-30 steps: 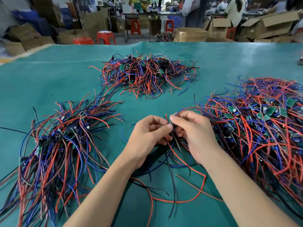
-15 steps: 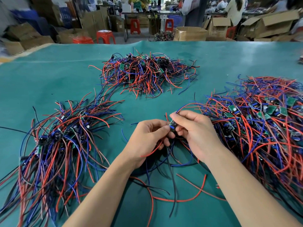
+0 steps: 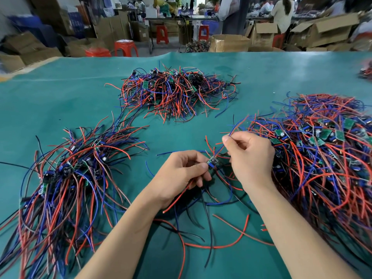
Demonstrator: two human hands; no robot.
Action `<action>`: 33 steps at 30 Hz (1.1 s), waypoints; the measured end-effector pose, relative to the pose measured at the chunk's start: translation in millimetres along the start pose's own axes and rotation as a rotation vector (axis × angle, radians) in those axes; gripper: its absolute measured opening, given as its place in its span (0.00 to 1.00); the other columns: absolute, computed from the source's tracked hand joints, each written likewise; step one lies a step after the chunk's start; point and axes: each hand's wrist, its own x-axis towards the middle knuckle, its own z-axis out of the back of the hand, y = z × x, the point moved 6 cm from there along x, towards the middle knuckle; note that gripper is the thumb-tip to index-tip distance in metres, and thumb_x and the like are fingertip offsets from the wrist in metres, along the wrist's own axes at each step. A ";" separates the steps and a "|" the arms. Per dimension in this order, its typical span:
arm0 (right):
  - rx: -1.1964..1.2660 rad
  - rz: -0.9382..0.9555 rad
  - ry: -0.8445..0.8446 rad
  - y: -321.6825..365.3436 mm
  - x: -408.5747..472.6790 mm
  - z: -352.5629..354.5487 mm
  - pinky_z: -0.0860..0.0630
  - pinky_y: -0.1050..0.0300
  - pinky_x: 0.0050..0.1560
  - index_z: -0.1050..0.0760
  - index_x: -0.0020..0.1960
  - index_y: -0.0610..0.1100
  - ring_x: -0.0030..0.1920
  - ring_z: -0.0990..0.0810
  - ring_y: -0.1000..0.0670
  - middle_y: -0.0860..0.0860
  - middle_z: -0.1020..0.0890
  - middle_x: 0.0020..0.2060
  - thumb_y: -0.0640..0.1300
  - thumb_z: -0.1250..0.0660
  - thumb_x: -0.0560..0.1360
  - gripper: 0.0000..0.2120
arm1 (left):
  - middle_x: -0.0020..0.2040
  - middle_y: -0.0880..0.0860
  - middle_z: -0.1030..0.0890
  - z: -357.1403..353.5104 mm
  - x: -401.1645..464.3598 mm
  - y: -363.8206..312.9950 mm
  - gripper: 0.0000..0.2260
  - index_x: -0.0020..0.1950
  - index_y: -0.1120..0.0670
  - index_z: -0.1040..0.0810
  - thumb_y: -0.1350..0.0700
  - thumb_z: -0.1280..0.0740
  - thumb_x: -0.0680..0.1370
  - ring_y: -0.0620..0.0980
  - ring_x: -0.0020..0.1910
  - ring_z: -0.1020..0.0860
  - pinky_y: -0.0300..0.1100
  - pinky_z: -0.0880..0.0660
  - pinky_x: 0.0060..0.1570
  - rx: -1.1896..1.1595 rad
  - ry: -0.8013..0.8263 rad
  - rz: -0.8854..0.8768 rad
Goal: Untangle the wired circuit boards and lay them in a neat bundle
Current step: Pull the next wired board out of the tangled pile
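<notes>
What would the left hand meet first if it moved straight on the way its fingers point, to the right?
Probably the right hand, just past the small board that the left hand pinches. The big pile lies behind it. Depth is hard to judge.

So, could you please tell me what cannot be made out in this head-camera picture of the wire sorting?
- Circuit board: mostly covered by the left hand; its parts are too small to read.
- Blue wire: the right hand pinches it, but its far end is lost in the right pile.
- Left bundle: cut off by the left and bottom edges.
- Background workshop: blurred.
</notes>
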 end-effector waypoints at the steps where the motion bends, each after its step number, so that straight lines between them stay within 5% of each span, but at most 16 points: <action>1: -0.042 0.036 -0.041 1.5 1.6 4.3 0.24 0.51 0.43 0.19 0.36 0.47 0.32 0.21 0.49 0.54 0.20 0.27 0.54 0.30 0.72 0.12 | 0.34 0.53 0.19 -0.3 -0.3 -0.2 0.07 0.44 0.58 0.24 0.66 0.36 0.80 0.44 0.26 0.27 0.35 0.37 0.26 0.010 0.007 -0.004; 4: 0.104 -0.026 -0.156 -7.7 10.2 15.9 0.20 0.40 0.44 0.20 0.36 0.51 0.33 0.17 0.44 0.50 0.18 0.29 0.52 0.30 0.73 0.09 | 0.34 0.53 0.19 -3.0 -1.1 -2.3 0.05 0.45 0.59 0.24 0.66 0.36 0.80 0.44 0.27 0.27 0.38 0.38 0.26 0.044 0.042 -0.026; 7: 0.204 -0.072 -0.226 -11.3 13.5 22.9 0.19 0.41 0.40 0.21 0.35 0.54 0.26 0.19 0.50 0.51 0.20 0.26 0.56 0.32 0.74 0.11 | 0.35 0.53 0.19 -4.3 -2.0 -4.3 0.05 0.45 0.60 0.24 0.66 0.35 0.80 0.44 0.27 0.28 0.38 0.36 0.27 0.065 0.068 -0.051; 10: 0.182 -0.173 -0.317 -21.9 21.7 33.3 0.22 0.38 0.38 0.26 0.33 0.45 0.29 0.22 0.38 0.47 0.23 0.26 0.62 0.41 0.76 0.23 | 0.35 0.53 0.18 -4.5 -1.5 -3.4 0.05 0.45 0.60 0.23 0.66 0.35 0.80 0.44 0.28 0.27 0.35 0.35 0.27 0.064 0.065 -0.058; 13: 0.380 -0.232 -0.347 -24.2 21.6 33.8 0.30 0.53 0.25 0.26 0.33 0.47 0.21 0.26 0.44 0.51 0.24 0.23 0.56 0.43 0.82 0.22 | 0.36 0.54 0.18 0.1 0.7 -0.9 0.04 0.48 0.62 0.21 0.66 0.35 0.80 0.44 0.29 0.25 0.34 0.32 0.28 0.000 -0.036 -0.044; 16: 0.439 -0.234 -0.216 -10.8 6.8 18.2 0.35 0.61 0.22 0.20 0.39 0.45 0.17 0.28 0.49 0.49 0.21 0.24 0.58 0.45 0.82 0.24 | 0.37 0.55 0.18 8.4 2.5 1.4 0.06 0.46 0.60 0.21 0.67 0.35 0.80 0.45 0.30 0.24 0.33 0.30 0.30 -0.155 -0.180 -0.032; 23: 0.171 0.013 0.348 26.3 -29.3 -26.4 0.27 0.57 0.33 0.16 0.38 0.48 0.27 0.21 0.57 0.53 0.17 0.28 0.63 0.33 0.73 0.20 | 0.38 0.57 0.18 15.2 2.6 -0.4 0.04 0.46 0.61 0.19 0.66 0.33 0.79 0.46 0.31 0.24 0.35 0.29 0.31 -0.221 -0.266 -0.050; 30: 0.297 0.044 0.311 27.7 -23.4 -21.2 0.28 0.52 0.34 0.13 0.41 0.49 0.31 0.25 0.54 0.53 0.16 0.29 0.53 0.24 0.72 0.07 | 0.34 0.54 0.19 8.5 1.8 -0.8 0.06 0.42 0.56 0.20 0.59 0.31 0.79 0.47 0.30 0.26 0.35 0.29 0.30 -0.058 -0.200 -0.051; 33: 0.321 0.050 0.274 29.4 -24.2 -21.0 0.30 0.59 0.33 0.14 0.38 0.50 0.28 0.26 0.58 0.56 0.18 0.28 0.51 0.24 0.72 0.07 | 0.33 0.55 0.20 11.2 1.7 -2.8 0.08 0.39 0.55 0.20 0.61 0.30 0.78 0.48 0.30 0.26 0.37 0.29 0.32 -0.119 -0.195 -0.044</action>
